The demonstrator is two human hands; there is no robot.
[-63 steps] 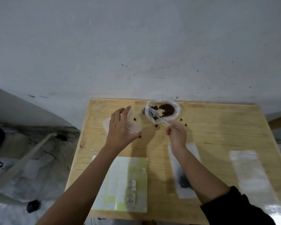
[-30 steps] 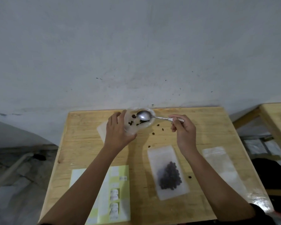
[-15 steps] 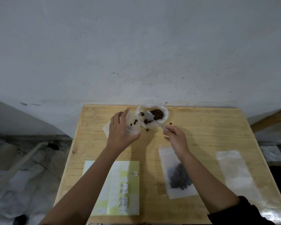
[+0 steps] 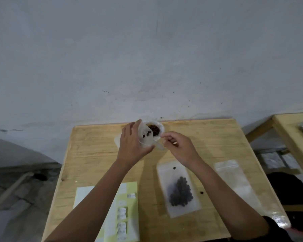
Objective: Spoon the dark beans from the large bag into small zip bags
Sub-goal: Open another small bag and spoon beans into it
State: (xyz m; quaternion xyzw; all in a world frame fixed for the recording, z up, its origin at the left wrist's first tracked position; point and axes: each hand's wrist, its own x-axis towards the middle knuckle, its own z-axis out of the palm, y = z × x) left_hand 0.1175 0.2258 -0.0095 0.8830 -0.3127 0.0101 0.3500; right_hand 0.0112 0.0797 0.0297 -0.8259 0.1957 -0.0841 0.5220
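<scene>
HEAD CAMERA: At a wooden table (image 4: 87,154) set against a grey wall (image 4: 147,58), a person portions dark beans into small bags. The left hand (image 4: 132,147) grips a small zip bag (image 4: 146,139) upright at the far middle of the table, fingers and thumb curled round its sides; a few beans show through the plastic. Just behind it stands the large bag (image 4: 162,128), its mouth open on the brown beans (image 4: 154,130); whether the two bags touch cannot be told. The right hand (image 4: 179,148), just right of the small bag, has its fingers curled and appears to pinch the spoon (image 4: 158,146), a pale blur between the hands; whether its bowl is loaded cannot be told. Nearer, a filled zip bag (image 4: 179,189) lies flat, an empty zip bag (image 4: 234,180) to its right and a sheet of labels (image 4: 122,206) at near left. A stray bean (image 4: 201,192) lies on the wood just right of the filled bag, a sign that spills come easily. Done well, this step likely calls for the left hand to hold the bag's mouth wide and close by the large bag, and for the spoon to tip slowly only once its bowl is inside the mouth.
</scene>
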